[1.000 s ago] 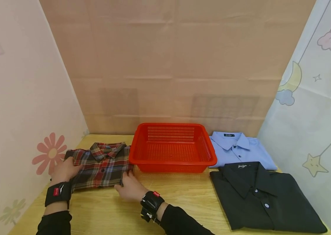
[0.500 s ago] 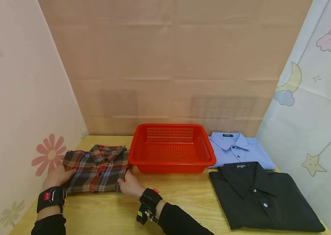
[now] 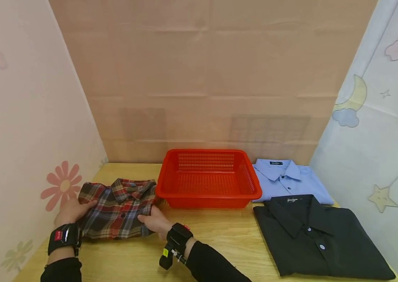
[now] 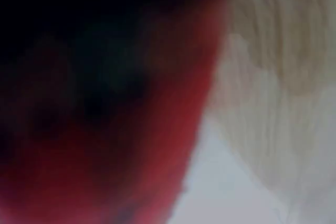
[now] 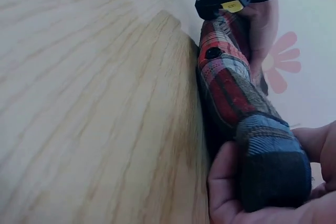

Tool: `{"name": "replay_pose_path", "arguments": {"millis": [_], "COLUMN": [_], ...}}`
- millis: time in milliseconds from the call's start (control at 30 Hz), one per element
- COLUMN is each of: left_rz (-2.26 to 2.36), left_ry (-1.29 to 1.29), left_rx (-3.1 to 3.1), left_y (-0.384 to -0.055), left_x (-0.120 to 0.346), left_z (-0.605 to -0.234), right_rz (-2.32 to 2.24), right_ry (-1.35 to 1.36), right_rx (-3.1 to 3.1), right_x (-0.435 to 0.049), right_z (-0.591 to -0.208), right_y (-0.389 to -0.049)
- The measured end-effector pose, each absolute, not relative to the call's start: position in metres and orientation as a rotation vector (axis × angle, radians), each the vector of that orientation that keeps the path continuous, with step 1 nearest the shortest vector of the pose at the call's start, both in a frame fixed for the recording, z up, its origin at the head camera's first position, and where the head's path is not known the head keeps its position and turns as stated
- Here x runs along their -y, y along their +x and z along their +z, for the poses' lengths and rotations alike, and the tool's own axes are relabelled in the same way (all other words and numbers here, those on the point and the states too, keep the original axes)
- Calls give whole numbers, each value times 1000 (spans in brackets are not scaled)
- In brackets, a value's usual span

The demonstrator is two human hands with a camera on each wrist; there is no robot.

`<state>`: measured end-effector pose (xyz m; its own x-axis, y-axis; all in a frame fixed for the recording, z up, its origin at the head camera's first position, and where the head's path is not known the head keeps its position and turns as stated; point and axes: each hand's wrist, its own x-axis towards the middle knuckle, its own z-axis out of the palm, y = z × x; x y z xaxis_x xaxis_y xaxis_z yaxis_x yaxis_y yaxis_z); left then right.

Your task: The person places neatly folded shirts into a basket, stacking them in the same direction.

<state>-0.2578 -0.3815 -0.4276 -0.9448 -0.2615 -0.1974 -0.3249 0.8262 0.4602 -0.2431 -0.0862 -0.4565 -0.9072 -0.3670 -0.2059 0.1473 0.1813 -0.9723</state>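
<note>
A folded plaid shirt (image 3: 121,213), red, grey and cream with its collar toward the back, is held between both hands at the left of the table. My left hand (image 3: 72,211) grips its left side, thumb on top. My right hand (image 3: 156,221) grips the right side near the front corner. In the right wrist view, right-hand fingers (image 5: 224,179) curl under the shirt's thick folded edge (image 5: 273,166), close over the wooden table. The left wrist view has only blurred red and dark cloth (image 4: 173,129) right before the lens.
A red plastic basket (image 3: 206,201) stands just right of the plaid shirt, at the back. Further right lie a folded light blue shirt (image 3: 290,184) and, in front, a folded black shirt (image 3: 326,243). Patterned walls flank the wooden table (image 3: 220,243); a brown one (image 3: 199,78) rises behind.
The plaid shirt has come nearer to me and its sides have drawn in and bent. Both hands have moved from its sides' edges into a firmer grip. Basket and other shirts stay put.
</note>
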Motion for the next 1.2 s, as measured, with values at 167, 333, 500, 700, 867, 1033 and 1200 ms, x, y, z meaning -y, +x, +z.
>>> {"name": "replay_pose_path", "arguments": {"millis": [167, 333, 500, 700, 867, 1033, 1200], "left_rz": [746, 733, 725, 802, 827, 845, 905], "left_ry": [-453, -427, -399, -439, -472, -512, -503], "left_rx": [-2885, -2901, -2995, -3168, -3248, -3243, -3250], "left_y": [-262, -263, -261, -258, -256, -257, -259], "left_x": [377, 373, 371, 366, 362, 363, 362], "left_z": [-424, -420, -419, -417, -411, -407, -404], "right_rz": [-1780, -1736, -1686, -1650, -1691, -1781, -1852], "right_ry": [-276, -313, -378, -467, -451, -456, -440], "right_rx": [-2086, -2120, -2180, -2276, -2267, -2217, -2205], "right_x": [87, 89, 93, 98, 97, 93, 89], "right_z": [-454, -450, -439, -425, -414, -410, -405], "right_y": [-246, -246, -246, -247, -251, -256, -258]}}
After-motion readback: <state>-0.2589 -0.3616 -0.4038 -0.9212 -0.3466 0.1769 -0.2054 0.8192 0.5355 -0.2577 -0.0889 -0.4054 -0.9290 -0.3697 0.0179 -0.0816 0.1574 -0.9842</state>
